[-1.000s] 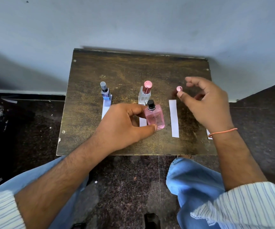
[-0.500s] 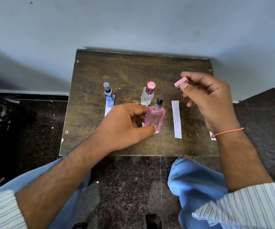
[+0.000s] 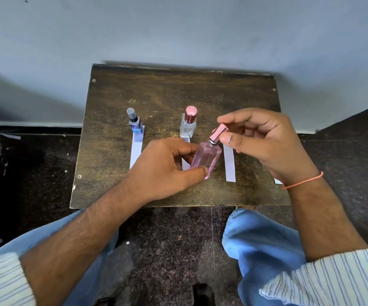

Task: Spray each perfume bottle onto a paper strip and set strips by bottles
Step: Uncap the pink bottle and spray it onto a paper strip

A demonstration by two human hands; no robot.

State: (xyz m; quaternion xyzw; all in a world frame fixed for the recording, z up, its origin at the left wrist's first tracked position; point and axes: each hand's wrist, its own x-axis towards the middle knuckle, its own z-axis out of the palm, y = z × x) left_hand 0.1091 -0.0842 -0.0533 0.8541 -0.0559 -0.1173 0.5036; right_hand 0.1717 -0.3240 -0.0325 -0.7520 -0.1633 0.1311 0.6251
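Note:
My left hand grips a pink perfume bottle, tilted to the right above the table. My right hand pinches the pink cap, which sits over the bottle's neck. A blue bottle with a grey cap stands at the back left on the top end of a white paper strip. A clear bottle with a pink-topped cap stands in the middle; its strip is mostly hidden by my left hand. Another white strip lies flat right of the pink bottle.
Everything stands on a small dark wooden table pushed against a pale wall. A bit of white paper shows under my right wrist. My knees in blue jeans are below the table's near edge, over a dark speckled floor.
My right hand brought the pink cap from up right down to the bottle's neck and set it over the sprayer. My left hand tilted the pink bottle to the right.

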